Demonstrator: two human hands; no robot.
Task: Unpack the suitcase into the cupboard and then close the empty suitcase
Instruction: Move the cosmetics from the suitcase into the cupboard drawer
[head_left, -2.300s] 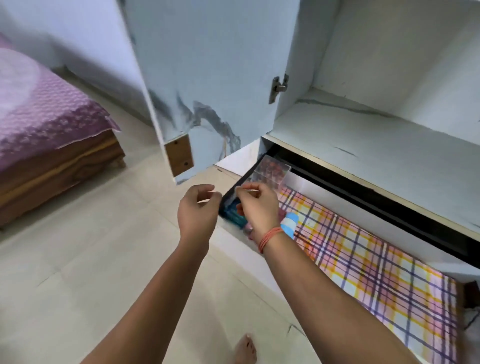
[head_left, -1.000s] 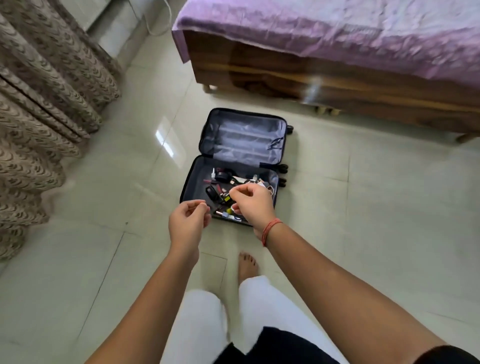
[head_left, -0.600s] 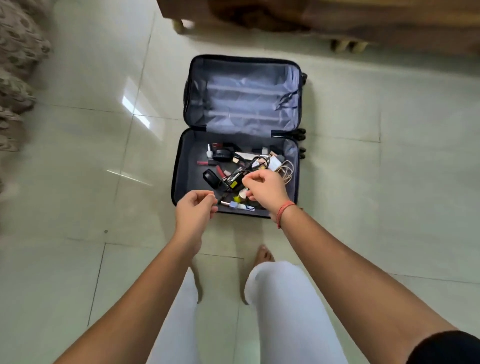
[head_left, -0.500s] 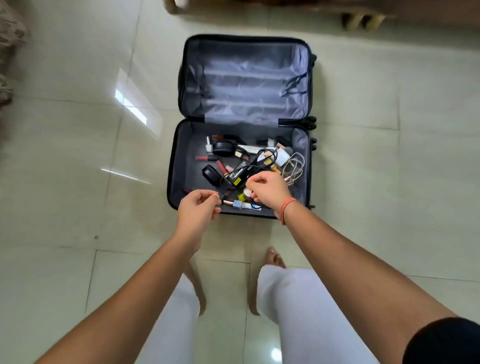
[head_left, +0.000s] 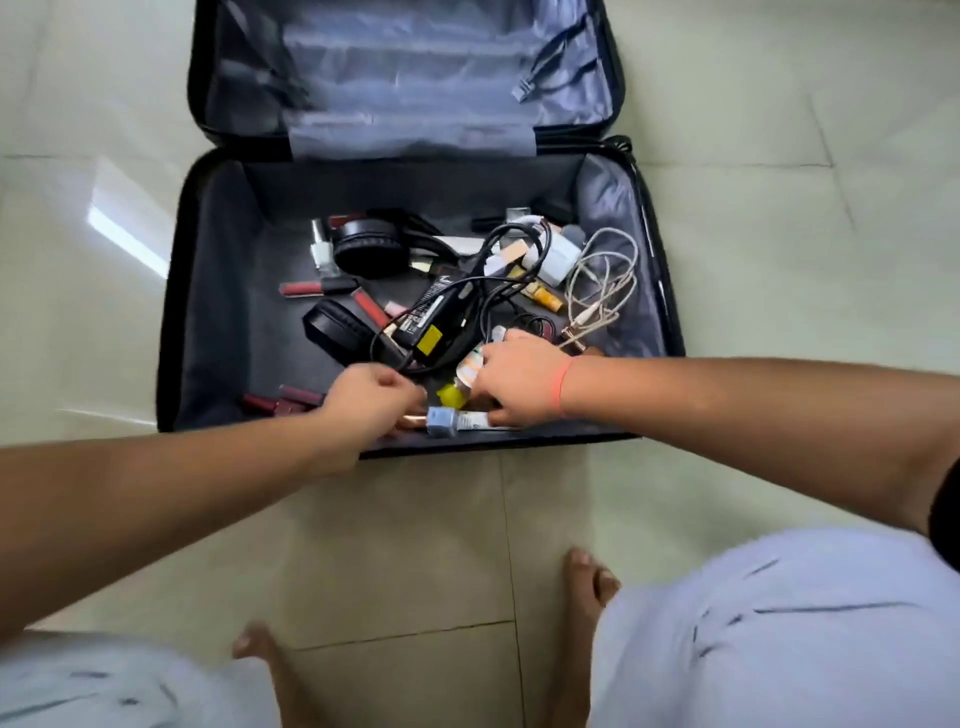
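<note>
Left hand (head_left: 371, 397) and right hand (head_left: 519, 384) have entered suitcase (head_left: 218, 291).

Both bare arms stretch forward and down. The left hand (head_left: 371, 397) is curled, knuckles up; the right hand (head_left: 519, 379) lies palm down, fingers bent. Any grip is hidden.

L hand (head_left: 371, 397) & R hand (head_left: 519, 382) among cables (head_left: 602, 280), tubes (head_left: 470, 418) in open suitcase (head_left: 208, 312) on tiled floor (head_left: 779, 260).

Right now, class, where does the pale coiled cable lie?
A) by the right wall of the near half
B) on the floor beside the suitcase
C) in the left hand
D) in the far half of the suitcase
A: the cable lies coiled by the right wall of the suitcase's near half.
</note>
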